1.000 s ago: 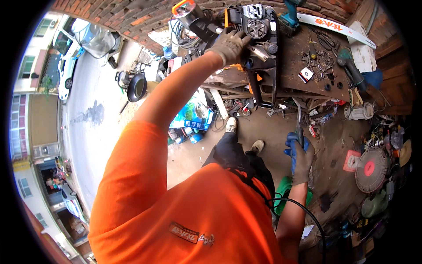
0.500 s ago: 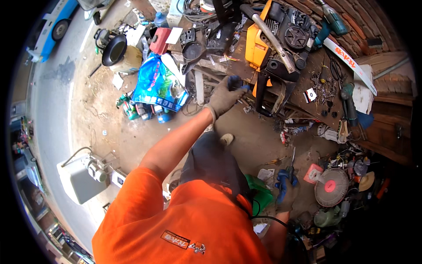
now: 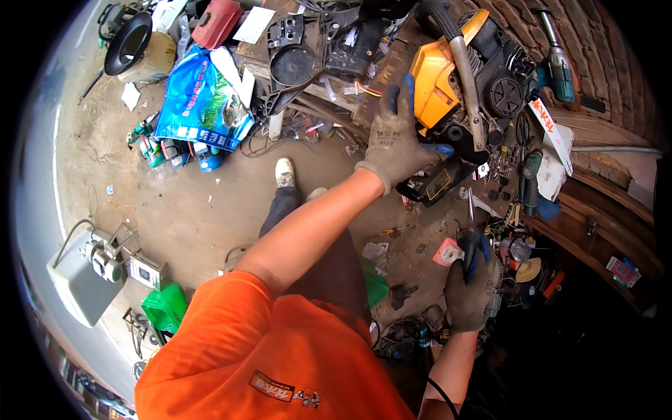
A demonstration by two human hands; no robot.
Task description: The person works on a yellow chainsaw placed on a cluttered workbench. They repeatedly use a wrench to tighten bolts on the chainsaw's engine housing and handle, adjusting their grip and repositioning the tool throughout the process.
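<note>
An orange and black chainsaw engine body, with a curved tubular front handle, sits on the wooden bench. My left hand, in a grey-brown glove with blue fingertips, is at its near left side. The fingers are spread, and the thumb is close to the black rear handle; whether it touches cannot be made out. Lower right, my gloved right hand is closed around a screwdriver. Its slim metal shaft points up toward the bench; the grip is mostly hidden by the fingers.
On the bench's right lie a white guide bar, a teal power drill and scattered small parts. A blue printed bag stands left, near a black pan. Right of my legs are floor clutter and a pink-white box.
My left hand has moved right to the chainsaw, its fingers spreading. My right hand has risen toward the bench with the screwdriver. The view has shifted, and my feet have come into clearer sight.
</note>
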